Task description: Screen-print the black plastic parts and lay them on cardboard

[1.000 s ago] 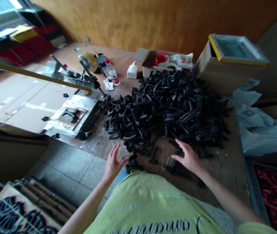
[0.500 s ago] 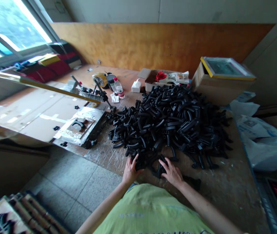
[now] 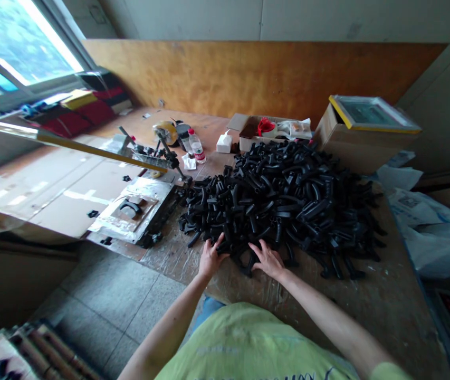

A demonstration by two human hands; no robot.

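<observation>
A big heap of black curved plastic parts point(image 3: 280, 203) covers the middle of the wooden table point(image 3: 386, 306). My left hand point(image 3: 210, 258) lies flat, fingers spread, against the heap's near edge. A little to its right, my right hand point(image 3: 267, 258) also rests with fingers stretched out on the parts at the front of the heap. Neither hand grips a part.
Left of the heap sits a foil-covered press jig point(image 3: 133, 211) with a long lever point(image 3: 70, 142). Behind are a water bottle point(image 3: 197, 146), a tissue box point(image 3: 223, 142), an open carton point(image 3: 268, 129) and a cardboard box point(image 3: 367, 132). Plastic bags point(image 3: 430, 232) lie right.
Both hands swept loose parts from the table's near edge forward into the heap. The hands came closer together and the view tilted up.
</observation>
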